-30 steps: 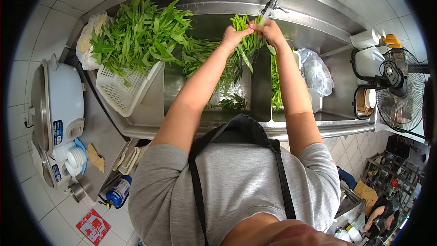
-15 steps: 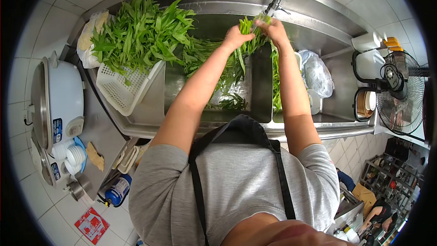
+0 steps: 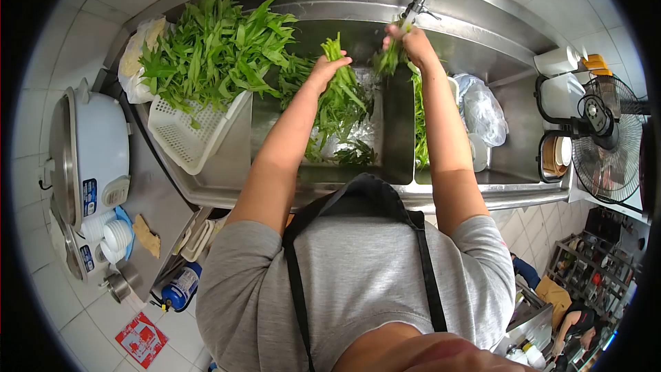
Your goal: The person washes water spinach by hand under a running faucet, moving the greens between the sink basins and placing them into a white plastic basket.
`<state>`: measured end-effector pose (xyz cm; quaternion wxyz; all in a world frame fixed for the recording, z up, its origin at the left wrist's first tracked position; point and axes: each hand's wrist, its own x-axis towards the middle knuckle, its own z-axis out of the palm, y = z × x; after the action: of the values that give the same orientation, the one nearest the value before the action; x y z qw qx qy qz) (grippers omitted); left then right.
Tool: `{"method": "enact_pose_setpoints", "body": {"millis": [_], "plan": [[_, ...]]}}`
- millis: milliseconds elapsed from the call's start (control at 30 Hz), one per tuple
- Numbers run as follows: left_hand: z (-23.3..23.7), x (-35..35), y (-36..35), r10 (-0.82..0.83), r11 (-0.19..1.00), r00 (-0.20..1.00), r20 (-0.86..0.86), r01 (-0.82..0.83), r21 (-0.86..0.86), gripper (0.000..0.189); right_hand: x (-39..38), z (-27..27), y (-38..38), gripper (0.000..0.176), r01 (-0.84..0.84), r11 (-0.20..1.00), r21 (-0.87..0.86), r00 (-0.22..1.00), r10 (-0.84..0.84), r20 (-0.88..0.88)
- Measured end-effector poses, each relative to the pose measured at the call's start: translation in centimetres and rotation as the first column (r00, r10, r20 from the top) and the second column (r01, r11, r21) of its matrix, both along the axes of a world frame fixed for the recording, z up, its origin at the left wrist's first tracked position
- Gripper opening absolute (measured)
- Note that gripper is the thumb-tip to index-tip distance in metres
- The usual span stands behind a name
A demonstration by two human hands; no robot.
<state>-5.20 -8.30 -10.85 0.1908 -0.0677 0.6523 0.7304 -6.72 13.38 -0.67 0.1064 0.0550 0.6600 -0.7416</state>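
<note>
My left hand (image 3: 328, 69) is closed around a bunch of water spinach (image 3: 342, 93), cut stems up and leaves hanging into the left sink basin (image 3: 398, 134). Under the faucet (image 3: 416, 5), my right hand (image 3: 414, 44) grips a smaller bunch of water spinach (image 3: 390, 60), blurred by motion, with water running by it. Loose leaves (image 3: 355, 154) lie in the wet basin below. A large heap of water spinach (image 3: 217, 55) rests on a white perforated basket (image 3: 200, 158) to the left. More greens (image 3: 418, 124) show in the right basin, partly behind my right arm.
Clear plastic bags (image 3: 483, 114) lie in the right basin. A fan (image 3: 606, 138) and white containers (image 3: 556, 62) stand at the far right. Left are a large cooker (image 3: 103, 145), stacked white bowls (image 3: 117, 238) and a blue canister (image 3: 181, 287). Another person (image 3: 575, 320) works at lower right.
The hands were close together under the faucet with greens between them. Now my left hand has moved left and down with one bunch, while the right stays by the faucet with another.
</note>
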Motion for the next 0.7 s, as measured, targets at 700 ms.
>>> {"method": "enact_pose_setpoints", "body": {"millis": [700], "plan": [[7.2, -4.8, 7.6, -0.577, 0.797, 0.814, -0.069, 0.542, -0.265, 0.032, 0.2, -0.3, 3.2, 0.019, -0.193, 0.904, 0.381, 0.976, 0.218, -0.022]]}}
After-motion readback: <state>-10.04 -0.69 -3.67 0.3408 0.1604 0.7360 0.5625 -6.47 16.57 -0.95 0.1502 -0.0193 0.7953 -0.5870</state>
